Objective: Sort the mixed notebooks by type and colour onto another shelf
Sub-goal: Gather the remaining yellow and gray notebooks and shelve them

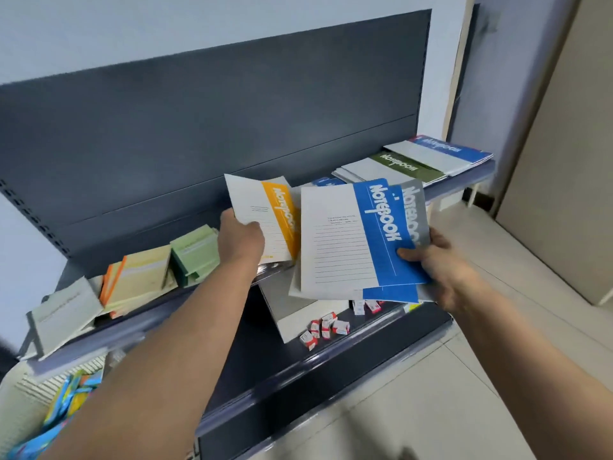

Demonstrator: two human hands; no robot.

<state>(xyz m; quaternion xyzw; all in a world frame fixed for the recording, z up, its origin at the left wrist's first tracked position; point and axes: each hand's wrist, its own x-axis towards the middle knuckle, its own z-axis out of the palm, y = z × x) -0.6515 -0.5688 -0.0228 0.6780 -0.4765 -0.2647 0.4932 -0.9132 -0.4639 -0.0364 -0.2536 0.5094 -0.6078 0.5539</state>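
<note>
My left hand [240,242] grips an orange-and-white notebook [265,214] by its lower left corner, lifted above the upper shelf [464,184]. My right hand [441,263] holds a fanned stack with a blue-and-white notebook [351,237] on top, a grey notebook [414,210] behind it and another blue one beneath. At the shelf's right end lie a green notebook pile [398,167] and a blue notebook pile [441,151]. Another blue notebook [326,181] peeks out behind the held stack.
Small green pads [195,250], orange-spined pads [139,277] and a grey booklet [66,313] sit at the shelf's left. Small red-and-white boxes [326,328] lie on the lower shelf. Colourful items [66,403] fill the bottom left. Tiled floor lies to the right.
</note>
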